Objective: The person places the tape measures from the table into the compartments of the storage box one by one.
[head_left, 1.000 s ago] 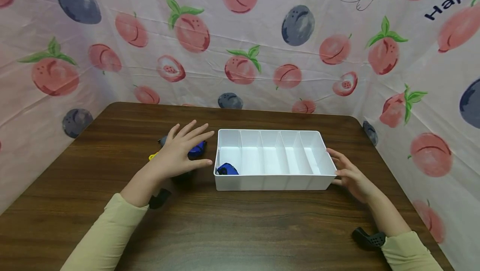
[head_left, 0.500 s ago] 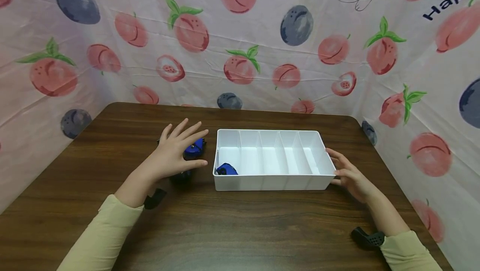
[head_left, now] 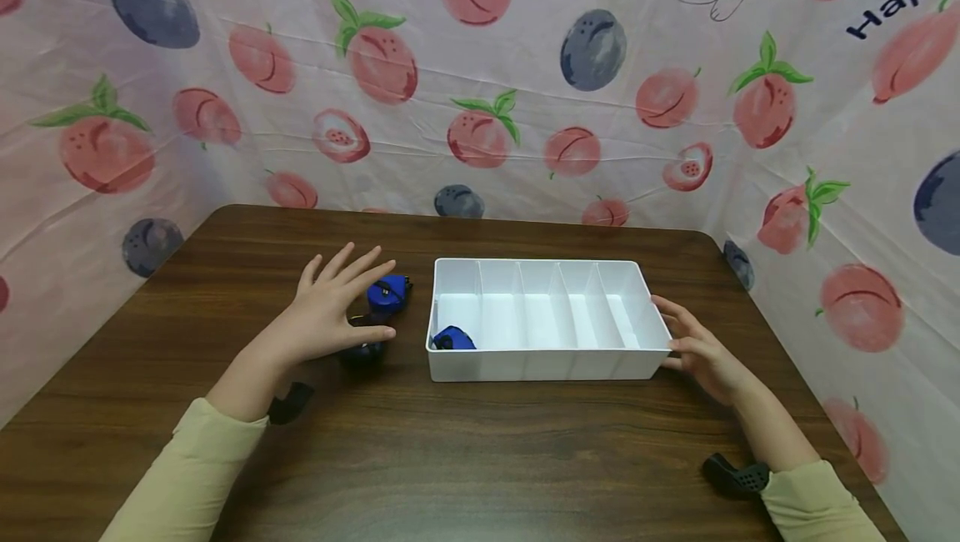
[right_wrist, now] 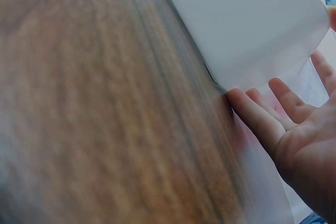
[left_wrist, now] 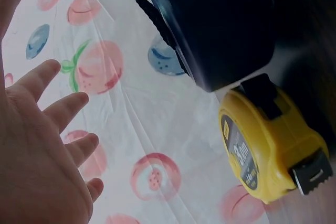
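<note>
My left hand [head_left: 318, 317] hovers with fingers spread at the left of the white divided box [head_left: 540, 365]. Beside and beneath it lie a blue-and-black case-like thing [head_left: 387, 293] and a dark rounded thing [head_left: 362, 355], partly covered by the hand. In the left wrist view, a yellow tape measure [left_wrist: 273, 145] stands near a dark block-shaped thing [left_wrist: 210, 24] with a black strap; the palm is bare. My right hand [head_left: 705, 354] touches the box's right end, its fingers loosely bent. A small blue-and-black thing [head_left: 453, 338] lies in the leftmost compartment.
The brown wooden table [head_left: 480, 459] carries everything. A fruit-printed sheet [head_left: 525, 50] hangs along the back and both sides. Thin white dividers [head_left: 542, 304] split the box into several compartments. A black wrist mount [head_left: 737, 477] sits under the right forearm.
My left hand has drawn leftward and slightly toward me, away from the box, uncovering more of the blue and dark things. The right hand and box look unmoved.
</note>
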`<state>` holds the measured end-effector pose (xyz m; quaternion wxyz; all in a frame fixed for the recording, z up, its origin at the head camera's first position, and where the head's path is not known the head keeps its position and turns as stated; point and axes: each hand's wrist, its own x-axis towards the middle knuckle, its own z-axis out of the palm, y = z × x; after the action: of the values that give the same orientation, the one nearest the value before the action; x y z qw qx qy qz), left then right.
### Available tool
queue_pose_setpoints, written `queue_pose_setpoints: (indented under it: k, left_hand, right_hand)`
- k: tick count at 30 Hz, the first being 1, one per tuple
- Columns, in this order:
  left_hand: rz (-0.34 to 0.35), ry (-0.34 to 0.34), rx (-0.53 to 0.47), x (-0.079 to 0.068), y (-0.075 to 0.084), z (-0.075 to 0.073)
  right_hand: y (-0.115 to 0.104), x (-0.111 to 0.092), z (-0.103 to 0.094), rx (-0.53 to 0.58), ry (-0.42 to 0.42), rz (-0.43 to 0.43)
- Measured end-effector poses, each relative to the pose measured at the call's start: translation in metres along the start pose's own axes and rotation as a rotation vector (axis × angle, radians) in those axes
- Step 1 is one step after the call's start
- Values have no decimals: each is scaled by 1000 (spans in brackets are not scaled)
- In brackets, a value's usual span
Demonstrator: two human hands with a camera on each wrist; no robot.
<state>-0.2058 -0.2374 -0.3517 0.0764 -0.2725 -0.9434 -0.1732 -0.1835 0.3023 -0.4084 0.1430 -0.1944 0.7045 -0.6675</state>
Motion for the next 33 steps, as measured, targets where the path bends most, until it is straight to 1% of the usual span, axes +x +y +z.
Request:
queue_pose_setpoints:
  k: [5, 16, 25, 30, 33]
  left_hand:
    - [4, -3, -6, -3, -1, -2]
    - [-43, -50, -3, -13, -9, -7]
    - [-66, -48, 17, -23, -17, -8]
    - [-86, -56, 7, -29, -23, -10]
    - [-92, -49, 1, -32, -26, -13]
  right_hand:
    - [0, 0, 0, 0, 2, 3]
    - [1, 0, 0, -4, 6, 1]
    - [0, -1, 1, -14, 3, -2]
    - [-1, 0, 1, -7, 3, -2]
    - [-1, 0, 1, 0, 3, -3]
